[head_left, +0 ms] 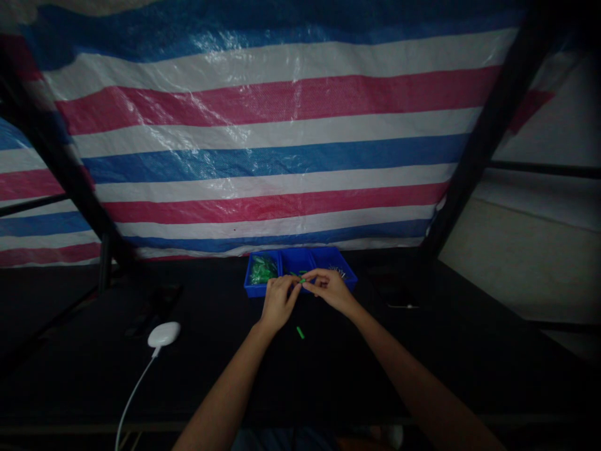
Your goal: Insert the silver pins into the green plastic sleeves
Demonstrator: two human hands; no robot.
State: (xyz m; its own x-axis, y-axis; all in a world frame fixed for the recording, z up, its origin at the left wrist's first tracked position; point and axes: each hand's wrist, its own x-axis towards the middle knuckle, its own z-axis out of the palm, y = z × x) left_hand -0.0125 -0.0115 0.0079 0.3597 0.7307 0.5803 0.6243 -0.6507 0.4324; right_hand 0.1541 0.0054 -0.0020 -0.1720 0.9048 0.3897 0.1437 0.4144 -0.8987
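My left hand (pixel 280 299) and my right hand (pixel 330 289) meet at the front edge of a blue divided tray (pixel 256 290). Their fingertips pinch a small green piece (pixel 302 280) between them. Green pieces in a clear bag (pixel 263 269) fill the tray's left compartment. A few small green bits show in the middle compartment behind my fingers. Small metallic parts (pixel 337 271) lie in the right compartment. One loose green stick (pixel 300 332) rests on the black table below my hands.
A white rounded device (pixel 164 334) with a white cable sits on the black table (pixel 211 369) at the left. A dark flat object (pixel 401 305) lies at the right. Behind stands a striped plastic sheet (pixel 282 150) between dark frame posts.
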